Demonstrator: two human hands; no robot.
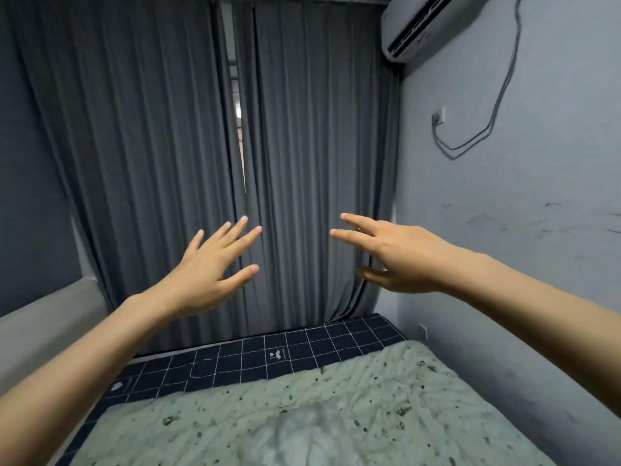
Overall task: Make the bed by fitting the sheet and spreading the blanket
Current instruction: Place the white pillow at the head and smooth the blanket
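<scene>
Hands raised empty, left hand (205,274) and right hand (396,257) spread-fingered before the grey pleated curtain (161,146), while the pale green speckled quilted blanket (302,408) covers the navy white-gridded sheet (285,354), exposed toward 12 o'clock; spreading appears nearly complete, so the next move likely calls for smoothing.

Your pale green speckled blanket (302,408) runs off the bottom edge, and its middle is one blurry white smear. The white wall air conditioner (416,25) gets chopped by the top edge. The tiny print on the dark blue white-grid sheet (235,361)? Unreadable.
</scene>
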